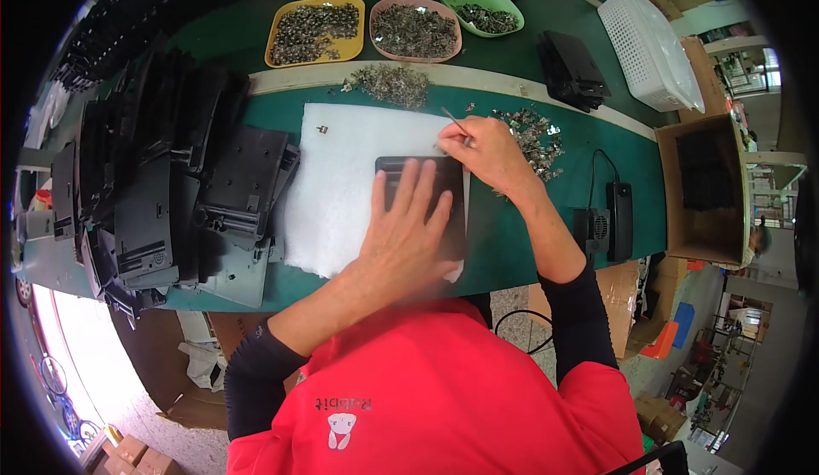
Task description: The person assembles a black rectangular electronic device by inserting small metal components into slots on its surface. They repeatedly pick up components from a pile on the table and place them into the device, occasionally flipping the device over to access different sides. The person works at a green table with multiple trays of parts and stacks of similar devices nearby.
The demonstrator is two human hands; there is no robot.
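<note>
Green bench top (529, 245), white foam pad (341, 185) laid across its middle. Left edge crowded: stacked black moulded plastic housings (153, 185), ribbed and slotted, some overlapping the pad's left side. Back row: yellow tray (316, 31), pink tray (415, 30), green bowl (482, 6), all heaped with small glinting metal parts. Loose pile of the same parts (392, 83) on the pale strip behind the pad; another scatter (533, 138) just right of the right hand. White perforated basket (648, 44) far right, open cardboard box (704, 189) below it, black adapter with cord (618, 211) near the bench edge.

Flat black plastic panel (422, 206) lies on the pad's right end. Left hand (405, 236) spread flat, fingers splayed, pressing on the panel and covering most of it. Right hand (486, 151) closed in a pinch on thin metal tweezers (458, 123) at the panel's upper right corner
</note>
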